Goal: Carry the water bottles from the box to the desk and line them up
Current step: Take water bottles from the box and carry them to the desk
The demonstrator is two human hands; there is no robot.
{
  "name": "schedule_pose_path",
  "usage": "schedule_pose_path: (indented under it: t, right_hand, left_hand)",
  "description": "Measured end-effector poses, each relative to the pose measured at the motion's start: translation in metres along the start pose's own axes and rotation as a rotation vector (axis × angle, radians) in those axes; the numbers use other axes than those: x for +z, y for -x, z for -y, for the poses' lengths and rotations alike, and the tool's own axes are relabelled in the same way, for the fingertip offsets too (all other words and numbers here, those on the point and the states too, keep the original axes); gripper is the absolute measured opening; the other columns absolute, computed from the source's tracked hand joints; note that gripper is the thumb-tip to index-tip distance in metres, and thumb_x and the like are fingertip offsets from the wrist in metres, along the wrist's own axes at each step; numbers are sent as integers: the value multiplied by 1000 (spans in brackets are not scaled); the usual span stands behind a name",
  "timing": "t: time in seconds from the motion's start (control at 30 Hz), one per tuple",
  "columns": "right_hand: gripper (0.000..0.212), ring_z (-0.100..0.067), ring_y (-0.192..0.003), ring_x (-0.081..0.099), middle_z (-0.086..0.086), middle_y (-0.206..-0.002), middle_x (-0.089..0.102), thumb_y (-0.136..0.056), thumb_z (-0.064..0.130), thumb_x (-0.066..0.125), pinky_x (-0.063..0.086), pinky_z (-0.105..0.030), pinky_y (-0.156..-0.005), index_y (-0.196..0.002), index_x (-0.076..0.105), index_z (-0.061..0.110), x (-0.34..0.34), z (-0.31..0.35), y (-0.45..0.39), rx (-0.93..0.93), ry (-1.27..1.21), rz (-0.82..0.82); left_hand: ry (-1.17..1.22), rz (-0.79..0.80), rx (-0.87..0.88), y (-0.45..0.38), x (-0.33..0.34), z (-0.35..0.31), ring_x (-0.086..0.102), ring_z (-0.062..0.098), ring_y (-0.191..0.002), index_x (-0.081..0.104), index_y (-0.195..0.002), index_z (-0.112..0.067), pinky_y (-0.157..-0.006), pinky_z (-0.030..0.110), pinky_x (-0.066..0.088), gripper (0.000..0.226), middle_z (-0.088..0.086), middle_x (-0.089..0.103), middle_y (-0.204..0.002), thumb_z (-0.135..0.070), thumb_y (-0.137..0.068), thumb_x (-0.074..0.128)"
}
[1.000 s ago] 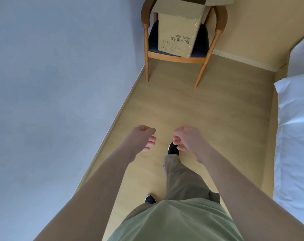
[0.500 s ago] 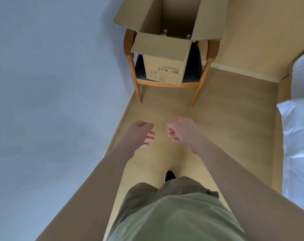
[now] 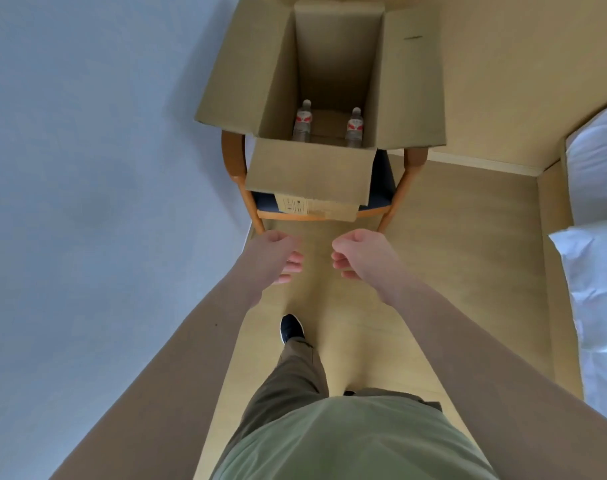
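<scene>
An open cardboard box (image 3: 309, 174) stands on a wooden chair (image 3: 232, 157) straight ahead, flaps spread wide. Inside it two clear water bottles with red-and-white labels stand upright, one on the left (image 3: 302, 121) and one on the right (image 3: 354, 128). My left hand (image 3: 278, 256) and my right hand (image 3: 359, 252) hang in front of me below the chair's front edge, fingers loosely curled, both holding nothing. No desk is in view.
A pale grey wall (image 3: 104, 202) runs close along my left. A bed with white bedding (image 3: 600, 271) and a wooden frame lines the right side. Wooden floor (image 3: 451, 271) stretches between them up to the chair. My dark shoe (image 3: 291, 328) is stepping forward.
I have walked closer to the chair; the box has grown larger and lower in view, and its inside with the two bottles has come into sight. Both hands stay loosely curled in front.
</scene>
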State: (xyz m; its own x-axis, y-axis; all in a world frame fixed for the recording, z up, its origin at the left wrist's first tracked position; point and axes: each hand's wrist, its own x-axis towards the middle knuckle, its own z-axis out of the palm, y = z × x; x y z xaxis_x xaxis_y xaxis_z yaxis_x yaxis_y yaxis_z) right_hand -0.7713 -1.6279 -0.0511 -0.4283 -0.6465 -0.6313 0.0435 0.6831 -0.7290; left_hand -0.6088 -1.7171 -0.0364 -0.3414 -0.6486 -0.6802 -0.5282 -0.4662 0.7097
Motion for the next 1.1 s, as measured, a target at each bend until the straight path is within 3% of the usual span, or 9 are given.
schedule_pose_path:
  t: [0.17,0.43,0.63,0.9,1.1]
  right_hand:
    - [15,-23,-85,71,-2,-84,74,-90,23,58,61,-45,-90,-96,69,15,19,47,-42,39,-22,-27]
    - [9,-15,-90,71,-1,-92,74,-97,24,58,61,-29,-76,-99,66,22,19,101,-93,27,-39,-61]
    - [11,-18,-95,72,-3,-95,74,-97,22,57,62,-32,-84,-100,68,21,3,131,-133,29,-94,-80]
    - [10,-17,-95,71,-4,-100,74,-99,22,58,61,-34,-87,-103,67,20,-21,176,-212,21,-93,-27]
    - [6,-12,-91,71,0,-97,73,-99,24,60,59,-27,-78,-99,66,24,-41,194,-266,32,-53,-26]
  left_hand:
    - [-39,63,9,-48,-32,-36,74,20,-97,64,-111,-19,-89,37,58,18,6,75,-104,-32,-100,57]
    - [-62,116,56,-112,-56,-90,75,15,-92,63,-106,-25,-87,37,60,14,0,76,-97,-37,-100,59]
    - [-33,117,73,-153,-50,-127,76,7,-82,67,-105,-26,-80,32,61,14,-4,78,-90,-37,-100,60]
    - [-35,55,57,-210,-48,-185,75,10,-90,65,-108,-27,-86,33,60,15,-3,77,-99,-38,-101,57]
    - [-27,42,9,-250,-40,-216,74,10,-93,64,-109,-26,-89,33,59,16,-2,76,-103,-38,-102,56]
